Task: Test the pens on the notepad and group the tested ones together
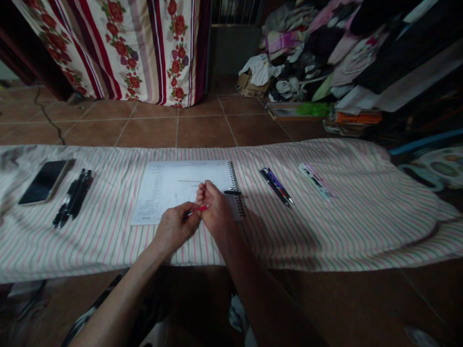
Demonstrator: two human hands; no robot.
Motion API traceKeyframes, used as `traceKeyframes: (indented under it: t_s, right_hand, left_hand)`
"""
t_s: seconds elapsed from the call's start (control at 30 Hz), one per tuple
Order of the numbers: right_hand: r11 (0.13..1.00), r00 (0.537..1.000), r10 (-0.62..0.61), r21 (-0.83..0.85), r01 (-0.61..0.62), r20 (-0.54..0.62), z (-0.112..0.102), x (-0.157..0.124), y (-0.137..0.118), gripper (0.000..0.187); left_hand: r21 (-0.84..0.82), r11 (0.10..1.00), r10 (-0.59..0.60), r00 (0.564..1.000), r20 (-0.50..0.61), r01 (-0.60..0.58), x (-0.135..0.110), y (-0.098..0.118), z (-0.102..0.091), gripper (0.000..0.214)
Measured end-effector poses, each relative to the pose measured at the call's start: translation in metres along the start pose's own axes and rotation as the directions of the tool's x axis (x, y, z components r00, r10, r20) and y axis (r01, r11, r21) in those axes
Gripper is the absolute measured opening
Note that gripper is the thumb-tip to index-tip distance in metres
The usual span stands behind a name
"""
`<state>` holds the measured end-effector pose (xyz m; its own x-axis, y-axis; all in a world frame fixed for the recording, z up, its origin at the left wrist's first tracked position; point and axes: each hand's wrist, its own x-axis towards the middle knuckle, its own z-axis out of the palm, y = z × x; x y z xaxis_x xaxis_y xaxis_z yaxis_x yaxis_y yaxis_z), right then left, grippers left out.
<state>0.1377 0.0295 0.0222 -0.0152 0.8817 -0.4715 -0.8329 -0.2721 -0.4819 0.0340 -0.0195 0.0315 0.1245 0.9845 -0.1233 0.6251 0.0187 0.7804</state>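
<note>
My left hand (176,224) is closed on a pen barrel (197,210) with a red part and a dark part. The red end touches the palm side of my right hand (217,206). My right hand is turned palm up with curled fingers, and a thin pale pen refill (190,181) sticks out leftward from its thumb and fingertips. Both hands are over a spiral notebook (144,193) with printed pages. Just right of my right hand, a black pen part (232,192) with a shiny clip is at the spiral binding; its far end is partly hidden.
The striped cloth (343,231) covers the low table. A phone (45,182) and several black pens (73,197) lie left. Right are dark pens (276,187) and pale pens (315,180). Beyond are a floral curtain (119,48) and heaped clothes (289,43).
</note>
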Motion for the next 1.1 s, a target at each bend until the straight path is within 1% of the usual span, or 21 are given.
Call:
traceKeyframes:
  t_s: [0.1, 0.3, 0.4, 0.53, 0.67, 0.93, 1.1]
  right_hand:
    - [1.000, 1.000, 0.001, -0.016, -0.001, -0.004, 0.0000, -0.0006, 0.0006, 0.012]
    - [0.999, 1.000, -0.022, -0.045, 0.021, -0.019, -0.0001, -0.0006, 0.0008, 0.011]
    - [0.998, 0.999, -0.034, -0.053, 0.033, -0.016, 0.0003, -0.0012, 0.0002, 0.011]
    - [0.998, 0.999, -0.038, -0.048, 0.038, -0.004, 0.0012, -0.0028, 0.0005, 0.012]
    - [0.998, 0.999, -0.041, -0.055, 0.040, -0.012, 0.0021, -0.0042, 0.0010, 0.014]
    - [0.997, 1.000, -0.027, -0.068, 0.027, 0.000, 0.0006, -0.0028, 0.0017, 0.016]
    - [1.000, 1.000, -0.020, -0.008, 0.020, -0.003, 0.0005, -0.0015, 0.0003, 0.016]
  left_hand:
    - [0.018, 1.000, -0.003, 1.000, 0.002, 0.003, 0.0003, 0.0005, 0.0009, 0.034]
    - [0.011, 1.000, 0.027, 1.000, -0.011, -0.027, 0.0002, -0.0010, 0.0026, 0.033]
    - [0.043, 0.998, 0.035, 0.999, -0.011, -0.034, -0.0004, -0.0004, 0.0027, 0.035]
    - [0.049, 0.997, 0.058, 0.998, -0.036, -0.056, -0.0005, 0.0011, 0.0031, 0.032]
    - [0.100, 0.994, 0.051, 0.998, -0.044, -0.046, -0.0003, 0.0019, 0.0038, 0.029]
    - [0.091, 0.989, 0.119, 0.992, -0.048, -0.115, 0.0002, 0.0009, 0.0043, 0.026]
    - [0.092, 0.989, 0.121, 0.992, -0.038, -0.117, 0.0001, 0.0021, 0.0028, 0.026]
